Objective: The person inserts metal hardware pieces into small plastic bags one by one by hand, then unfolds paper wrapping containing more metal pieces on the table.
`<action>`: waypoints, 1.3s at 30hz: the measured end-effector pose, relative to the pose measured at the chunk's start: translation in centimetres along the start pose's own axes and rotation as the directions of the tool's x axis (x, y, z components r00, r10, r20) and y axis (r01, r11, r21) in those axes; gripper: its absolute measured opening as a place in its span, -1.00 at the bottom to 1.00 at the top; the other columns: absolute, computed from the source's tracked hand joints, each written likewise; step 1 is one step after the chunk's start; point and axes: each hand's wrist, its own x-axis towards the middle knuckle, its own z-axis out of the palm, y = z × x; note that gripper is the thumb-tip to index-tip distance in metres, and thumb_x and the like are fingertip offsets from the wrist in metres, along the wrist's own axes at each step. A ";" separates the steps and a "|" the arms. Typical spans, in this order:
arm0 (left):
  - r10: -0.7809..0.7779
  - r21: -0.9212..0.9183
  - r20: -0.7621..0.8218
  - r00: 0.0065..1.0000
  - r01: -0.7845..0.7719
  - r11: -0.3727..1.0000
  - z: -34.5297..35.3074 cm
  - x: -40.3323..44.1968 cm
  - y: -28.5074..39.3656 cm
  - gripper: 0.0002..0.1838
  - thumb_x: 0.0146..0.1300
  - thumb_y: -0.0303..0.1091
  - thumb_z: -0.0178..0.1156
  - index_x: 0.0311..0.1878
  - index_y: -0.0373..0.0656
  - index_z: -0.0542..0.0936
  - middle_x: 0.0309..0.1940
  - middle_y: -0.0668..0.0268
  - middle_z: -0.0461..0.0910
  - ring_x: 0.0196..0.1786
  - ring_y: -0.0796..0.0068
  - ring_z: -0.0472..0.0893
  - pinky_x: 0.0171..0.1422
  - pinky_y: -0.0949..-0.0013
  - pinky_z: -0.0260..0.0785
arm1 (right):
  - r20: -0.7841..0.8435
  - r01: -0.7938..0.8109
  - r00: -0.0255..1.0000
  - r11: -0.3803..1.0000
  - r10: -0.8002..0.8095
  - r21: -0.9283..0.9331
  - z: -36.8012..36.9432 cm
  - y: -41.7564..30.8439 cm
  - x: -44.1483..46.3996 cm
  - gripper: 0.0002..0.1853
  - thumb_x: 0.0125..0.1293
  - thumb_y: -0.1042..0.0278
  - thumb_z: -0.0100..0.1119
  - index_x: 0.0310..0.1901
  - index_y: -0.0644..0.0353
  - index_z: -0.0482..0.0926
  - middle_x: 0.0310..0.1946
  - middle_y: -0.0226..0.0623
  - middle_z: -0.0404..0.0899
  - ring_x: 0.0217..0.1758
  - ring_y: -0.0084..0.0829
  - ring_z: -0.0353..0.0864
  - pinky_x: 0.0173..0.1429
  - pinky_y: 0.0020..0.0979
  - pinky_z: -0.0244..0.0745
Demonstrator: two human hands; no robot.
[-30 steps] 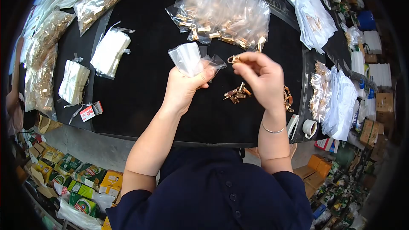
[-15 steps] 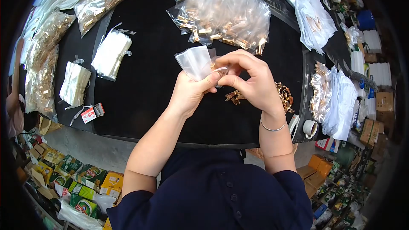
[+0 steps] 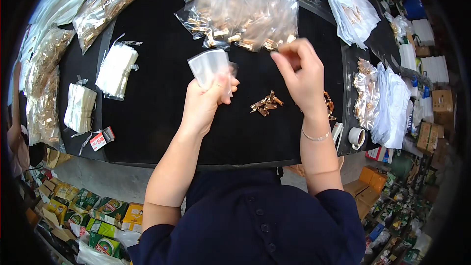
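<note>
My left hand [image 3: 208, 98] is closed around a stack of small clear plastic bags [image 3: 209, 64], thumb pressed across the front. To the right, my right hand [image 3: 303, 71] is raised just below the heap of filled clear bags [image 3: 245, 7]. Its fingers are curled, and motion smears their tips, so whether anything is between them does not show. Loose gold-coloured metal pieces [image 3: 266, 103] form a small pile on the black tabletop between my hands. More gold pieces [image 3: 329, 105] lie partly behind my right wrist.
Bundles of white bags [image 3: 117, 71] and a red-and-white box [image 3: 101, 139] lie at left, beside large bags of gold pieces [image 3: 44, 93]. On the right are a filled bag [image 3: 367, 93], white plastic bags [image 3: 391, 110] and a roll of tape [image 3: 356, 138].
My right hand has come away from the left, moving up and right towards the filled bags. My left hand still grips the bag stack. The small gold pile is now uncovered.
</note>
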 end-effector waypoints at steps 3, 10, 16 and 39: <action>0.027 0.069 0.034 0.999 -0.029 0.997 0.4 0.0 -0.4 -0.70 0.32 -0.23 0.30 -0.05 -0.26 0.59 -0.27 0.31 0.62 -0.34 0.66 0.51 -0.30 0.58 0.33 | 0.168 -0.136 0.971 0.970 0.171 -0.201 -0.4 1.2 -3.5 -0.88 0.14 0.58 0.34 -0.32 0.29 0.57 -0.51 -0.35 0.60 -0.53 -0.46 0.58 -0.43 -0.46 0.43; 0.010 0.053 0.035 0.999 -0.011 0.999 1.1 -0.2 -0.4 -0.79 0.16 -0.35 0.43 -0.24 -0.26 0.66 -0.37 0.34 0.65 -0.43 0.67 0.52 -0.37 0.57 0.34 | 0.282 -0.190 0.934 0.974 0.217 -0.119 0.6 -0.3 -3.7 -0.88 0.14 0.57 0.38 -0.33 0.30 0.60 -0.56 -0.44 0.57 -0.56 -0.60 0.53 -0.46 -0.60 0.37; 0.033 0.071 0.061 0.998 -0.037 0.997 0.6 -0.3 -0.1 -0.69 0.15 -0.34 0.44 -0.11 -0.27 0.60 -0.35 0.33 0.62 -0.40 0.66 0.51 -0.38 0.59 0.31 | -0.177 0.216 0.966 0.963 -0.187 0.159 0.0 -3.9 -1.5 -0.92 0.16 0.60 0.34 -0.32 0.35 0.62 -0.41 -0.33 0.60 -0.48 -0.56 0.56 -0.40 -0.60 0.44; 0.149 0.086 0.108 0.983 -0.159 0.984 0.5 -0.2 -0.2 -0.71 0.27 -0.34 0.34 -0.01 -0.28 0.61 -0.21 0.32 0.65 -0.31 0.66 0.57 -0.30 0.57 0.44 | 0.150 0.143 0.972 0.959 -0.183 0.244 2.0 -3.9 -1.2 -0.85 0.16 0.56 0.35 -0.22 0.29 0.63 -0.35 -0.33 0.54 -0.43 -0.58 0.52 -0.37 -0.56 0.41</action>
